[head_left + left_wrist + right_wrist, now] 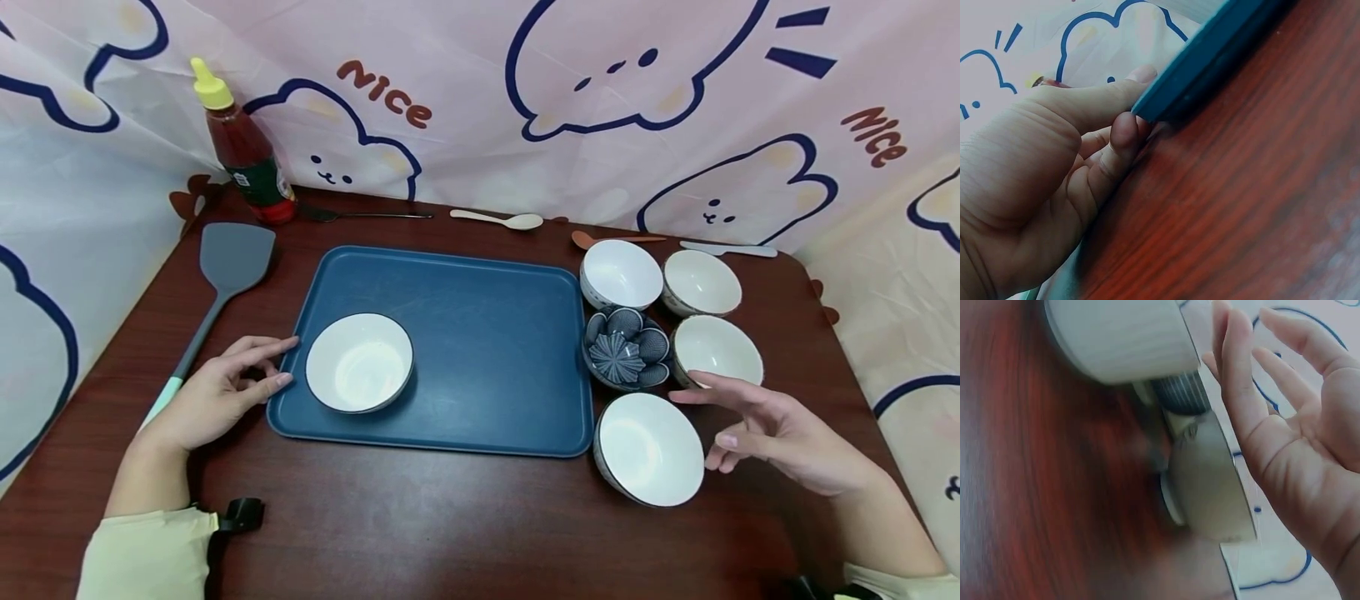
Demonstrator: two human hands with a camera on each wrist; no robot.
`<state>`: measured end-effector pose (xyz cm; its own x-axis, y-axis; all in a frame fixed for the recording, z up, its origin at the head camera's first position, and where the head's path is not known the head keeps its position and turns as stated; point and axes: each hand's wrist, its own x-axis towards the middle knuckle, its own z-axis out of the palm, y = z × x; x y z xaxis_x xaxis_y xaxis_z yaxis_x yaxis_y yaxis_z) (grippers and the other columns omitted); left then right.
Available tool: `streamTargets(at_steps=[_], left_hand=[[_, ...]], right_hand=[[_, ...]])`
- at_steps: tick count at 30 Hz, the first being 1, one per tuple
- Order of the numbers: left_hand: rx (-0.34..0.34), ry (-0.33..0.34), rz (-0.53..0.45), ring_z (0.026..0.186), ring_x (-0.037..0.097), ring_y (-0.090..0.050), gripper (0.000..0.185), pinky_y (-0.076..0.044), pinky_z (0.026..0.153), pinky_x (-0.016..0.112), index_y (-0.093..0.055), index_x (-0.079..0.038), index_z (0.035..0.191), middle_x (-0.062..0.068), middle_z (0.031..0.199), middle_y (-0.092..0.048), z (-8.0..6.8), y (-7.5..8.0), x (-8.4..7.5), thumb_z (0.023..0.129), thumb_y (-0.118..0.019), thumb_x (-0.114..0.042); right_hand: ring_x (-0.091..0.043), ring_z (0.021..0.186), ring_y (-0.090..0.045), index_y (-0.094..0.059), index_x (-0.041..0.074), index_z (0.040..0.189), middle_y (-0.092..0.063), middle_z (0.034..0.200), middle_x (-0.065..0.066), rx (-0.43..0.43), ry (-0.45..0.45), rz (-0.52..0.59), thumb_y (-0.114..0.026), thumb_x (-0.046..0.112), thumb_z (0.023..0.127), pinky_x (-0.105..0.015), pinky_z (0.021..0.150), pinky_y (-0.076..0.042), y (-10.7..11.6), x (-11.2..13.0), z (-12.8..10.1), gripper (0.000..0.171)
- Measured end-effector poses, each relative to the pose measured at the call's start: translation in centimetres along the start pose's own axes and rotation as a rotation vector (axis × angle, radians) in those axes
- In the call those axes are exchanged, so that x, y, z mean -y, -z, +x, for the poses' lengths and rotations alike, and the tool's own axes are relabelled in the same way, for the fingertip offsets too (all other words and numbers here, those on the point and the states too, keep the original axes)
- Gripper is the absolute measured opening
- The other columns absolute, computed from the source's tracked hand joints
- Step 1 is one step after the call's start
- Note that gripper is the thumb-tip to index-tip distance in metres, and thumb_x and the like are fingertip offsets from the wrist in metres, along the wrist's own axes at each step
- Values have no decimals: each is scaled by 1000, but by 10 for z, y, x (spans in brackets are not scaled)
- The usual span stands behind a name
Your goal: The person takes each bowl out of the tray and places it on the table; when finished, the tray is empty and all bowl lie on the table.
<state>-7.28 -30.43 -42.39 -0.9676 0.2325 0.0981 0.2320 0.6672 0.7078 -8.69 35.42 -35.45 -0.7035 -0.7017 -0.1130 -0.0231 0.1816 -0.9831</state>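
A blue tray (480, 333) lies mid-table with one white bowl (360, 362) near its front left corner. My left hand (258, 371) rests on the table at the tray's left edge (1210, 56), its fingers (1124, 128) touching the rim and holding nothing. Right of the tray, my right hand (738, 421) hovers with fingers spread and empty, just beside a white bowl (648, 450) at the front and close to another white bowl (716, 350). In the right wrist view the open palm (1291, 437) faces the blurred bowls (1122, 337).
A blue patterned bowl (626, 348) and two more white bowls (621, 273) (701, 282) stand right of the tray. A grey spatula (228, 267) lies at the left, with a sauce bottle (243, 150) behind it. Several spoons (498, 219) line the back edge by the curtain.
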Motion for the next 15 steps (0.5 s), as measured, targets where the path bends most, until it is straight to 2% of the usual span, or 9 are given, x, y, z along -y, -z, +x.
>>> streamTargets(at_steps=[3, 9, 15], left_hand=[[3, 12, -5, 88, -3, -50, 47, -44, 68, 12, -57, -9, 141, 0, 119, -52, -1, 0, 0, 95, -67, -10], [-1, 0, -13, 87, -3, -51, 47, -44, 68, 12, -57, -9, 141, -1, 120, -52, -1, -1, 1, 95, -68, -8], [-6, -14, -13, 87, -3, -51, 47, -44, 67, 12, -57, -9, 140, -2, 119, -52, 1, -1, 1, 94, -68, -7]], right_hand=[[-29, 88, -71, -18, -5, 155, -52, 148, -6, 6, 17, 38, -41, -20, 96, -39, 74, -60, -5, 5, 10, 66], [-29, 92, -73, -23, 1, 157, -55, 145, -2, -36, -71, 31, -47, -12, 98, -42, 79, -60, -21, 19, 38, 64], [-35, 96, -73, -22, 6, 158, -49, 149, -7, 13, -79, 46, -52, -9, 98, -45, 82, -58, -35, 30, 67, 69]])
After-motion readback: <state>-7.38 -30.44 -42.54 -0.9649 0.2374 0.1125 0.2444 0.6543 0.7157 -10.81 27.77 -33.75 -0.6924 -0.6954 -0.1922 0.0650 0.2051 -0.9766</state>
